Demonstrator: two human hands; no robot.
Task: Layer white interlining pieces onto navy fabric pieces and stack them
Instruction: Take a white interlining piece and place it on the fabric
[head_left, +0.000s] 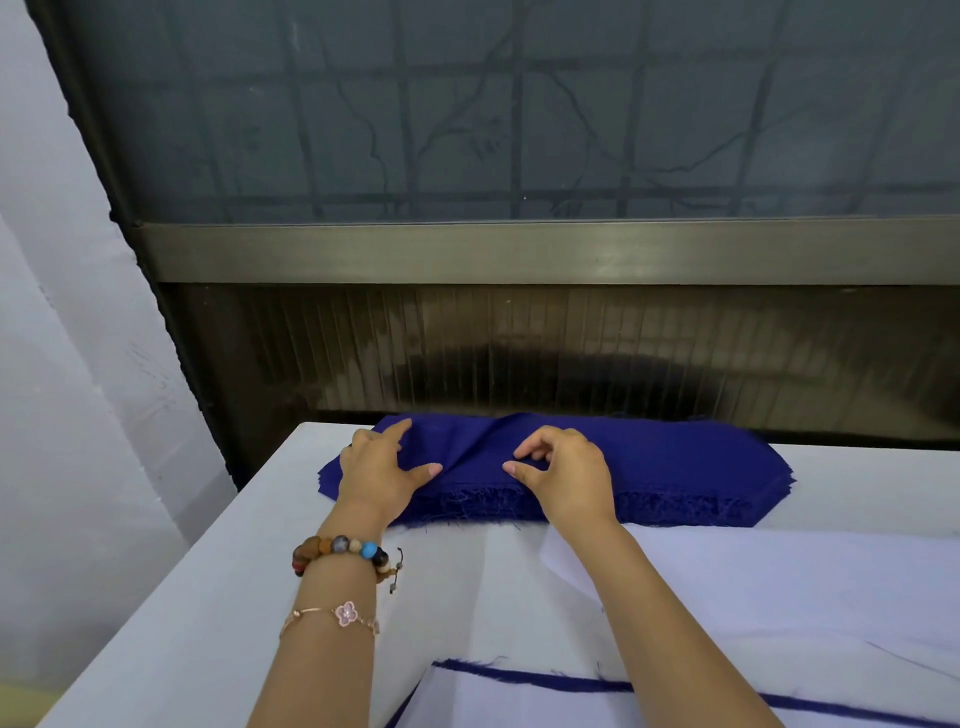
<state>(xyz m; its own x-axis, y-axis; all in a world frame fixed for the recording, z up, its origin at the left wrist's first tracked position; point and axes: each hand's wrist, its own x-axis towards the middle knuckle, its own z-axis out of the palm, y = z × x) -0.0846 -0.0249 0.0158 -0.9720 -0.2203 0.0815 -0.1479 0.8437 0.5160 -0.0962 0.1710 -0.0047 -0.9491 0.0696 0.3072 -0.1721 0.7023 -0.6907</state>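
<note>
Nearest of all, right at the near edge, lies a layered piece: white interlining on top, with a thin navy border peeking out along its far side.

Now the big picture. The white table fills the lower half, and beyond its far edge stands a dark window, a grid of bars showing behind the glass and a metal sill below it.

On to the work itself. The navy stack sits at the far edge of the table, a thick pile with frayed threads along its near side. Just near of it, on the right, white interlining sheets lie flat, their left corner touching the person's right forearm.

Both hands are up on the stack. The left hand rests on its left end, fingers spread and straight, thumb stretched toward the middle, gripping nothing. The right hand is at the centre, fingers curled, thumb and fingertips pinching the top navy piece, which puckers into a raised crease between the two hands.

And the small details: a beaded bracelet of brown, grey and blue beads circles the left wrist, with a fine gold chain bracelet carrying a pink clover charm just nearer on the forearm.
</note>
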